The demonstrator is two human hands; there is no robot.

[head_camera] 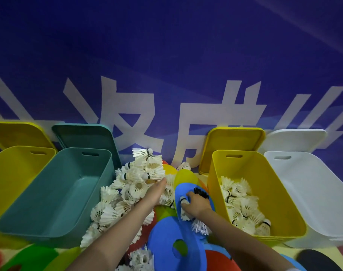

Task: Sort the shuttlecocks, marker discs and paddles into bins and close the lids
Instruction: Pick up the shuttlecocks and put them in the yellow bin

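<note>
Only the yellow bin (280,184) holds shuttlecocks, the teal bin (55,192) none; right hand (196,204) grips a shuttlecock (184,201).

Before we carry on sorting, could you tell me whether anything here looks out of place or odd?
Nothing looks damaged. The unsorted heap of shuttlecocks and marker discs still sprawls between the teal bin and the yellow bin.
</note>
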